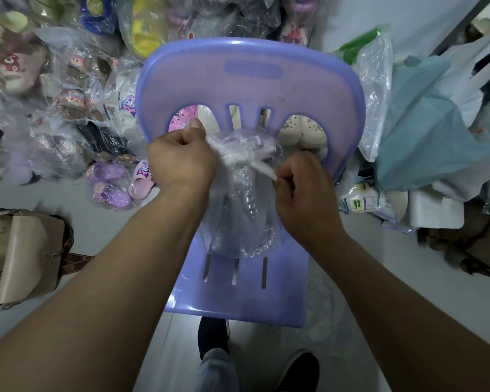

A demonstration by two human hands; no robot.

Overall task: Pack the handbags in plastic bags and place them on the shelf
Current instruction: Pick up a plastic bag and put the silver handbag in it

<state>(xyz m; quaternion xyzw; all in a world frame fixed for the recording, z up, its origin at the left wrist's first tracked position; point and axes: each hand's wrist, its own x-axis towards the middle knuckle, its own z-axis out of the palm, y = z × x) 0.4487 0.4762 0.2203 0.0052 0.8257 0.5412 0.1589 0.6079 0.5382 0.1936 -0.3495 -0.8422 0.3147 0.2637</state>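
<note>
A clear plastic bag [244,216] stands on the seat of a purple plastic chair [249,80]. Inside it I can make out a pale handbag with a chain strap, blurred by the plastic. My left hand [181,162] grips one twisted end of the bag's mouth at the upper left. My right hand [303,188] pinches the other twisted end at the right. The two ends cross between my hands above the bag. A beige handbag [23,256] with a brown strap lies unwrapped on the floor at the left.
Bagged children's sandals and clogs [111,182] are piled on the floor behind and left of the chair. Teal and clear plastic bags [425,131], boxes and a white foam block [436,210] crowd the right. My feet [297,372] stand on the grey floor below the chair.
</note>
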